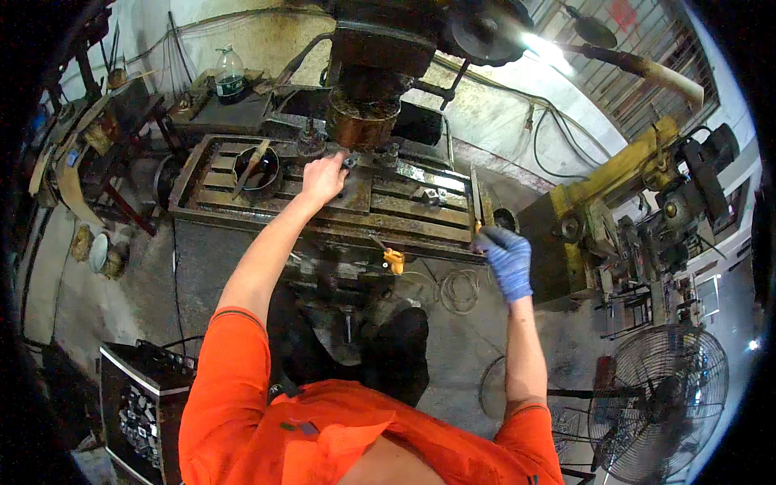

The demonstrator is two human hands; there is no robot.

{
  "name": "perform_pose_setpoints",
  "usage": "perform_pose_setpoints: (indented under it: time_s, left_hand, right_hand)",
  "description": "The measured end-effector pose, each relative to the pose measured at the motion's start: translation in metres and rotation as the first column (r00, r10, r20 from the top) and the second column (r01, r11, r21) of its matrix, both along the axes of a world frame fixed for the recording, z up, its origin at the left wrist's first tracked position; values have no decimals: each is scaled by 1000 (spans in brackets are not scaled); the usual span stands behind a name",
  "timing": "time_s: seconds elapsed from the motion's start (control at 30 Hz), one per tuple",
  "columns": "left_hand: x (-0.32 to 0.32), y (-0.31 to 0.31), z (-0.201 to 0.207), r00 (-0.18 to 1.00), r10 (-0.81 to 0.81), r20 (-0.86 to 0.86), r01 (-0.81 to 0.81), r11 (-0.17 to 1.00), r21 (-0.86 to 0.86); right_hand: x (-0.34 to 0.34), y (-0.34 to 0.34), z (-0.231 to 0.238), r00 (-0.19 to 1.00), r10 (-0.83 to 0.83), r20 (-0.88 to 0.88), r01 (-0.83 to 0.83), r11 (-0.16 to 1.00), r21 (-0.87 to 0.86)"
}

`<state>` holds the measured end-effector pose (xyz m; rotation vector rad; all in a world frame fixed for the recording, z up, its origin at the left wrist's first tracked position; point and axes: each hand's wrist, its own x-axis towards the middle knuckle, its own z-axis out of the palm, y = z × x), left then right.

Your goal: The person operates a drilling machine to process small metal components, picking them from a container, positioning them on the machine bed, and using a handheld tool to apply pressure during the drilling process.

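machine table (pixel 420 217): slotted metal, dark, oily sheen, grime-streaked. spindle head (pixel 361 128): rust-brown metal, rough-looking, wet gloss. small block (pixel 434 196): bright metal, shiny faces. slim tool (pixel 475 192): metal blade, dull grey shine. right hand (pixel 506 260): sheathed in a glove (pixel 518 279) of knitted cloth, matt, blue mottled. shirt (pixel 222 372): orange cloth, matt, creased. trousers (pixel 295 323): dark cloth, matt. bottle (pixel 229 66): clear plastic, glossy. brush handle (pixel 260 151): pale wood, matt. yellow machine (pixel 570 250): painted metal, worn, stained. fan guard (pixel 711 380): metal wire. wall (pixel 283 47): rough, blotchy, matt.

Slim grey file-like tool (pixel 475 191), pointing forward, small metal piece (pixel 349 162), near spindle (pixel 362 125)
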<state>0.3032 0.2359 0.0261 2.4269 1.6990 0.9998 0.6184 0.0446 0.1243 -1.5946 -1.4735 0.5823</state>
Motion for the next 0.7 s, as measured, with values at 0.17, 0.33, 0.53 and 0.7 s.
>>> perform_pose_setpoints:
  time_s: [0.17,0.33,0.53,0.7]
  left_hand:
    - [2,1,-2,998,-27,-60,27,1000,8]
    - [6,5,-1,992,12,-127,-12,1000,0]
    - [14,10,9,975,220,-19,-220,960,-172]
    - [-14,15,7,972,235,1,-230,952,-204]
  right_hand:
    - [-16,-6,51,999,0,38,-1,1000,26]
    - [-30,-19,60,1000,13,12,-12,1000,-10]
    - [6,0,116,980,-78,182,11,939,344]
    - [9,46,253,906,402,-129,-143,579,803]
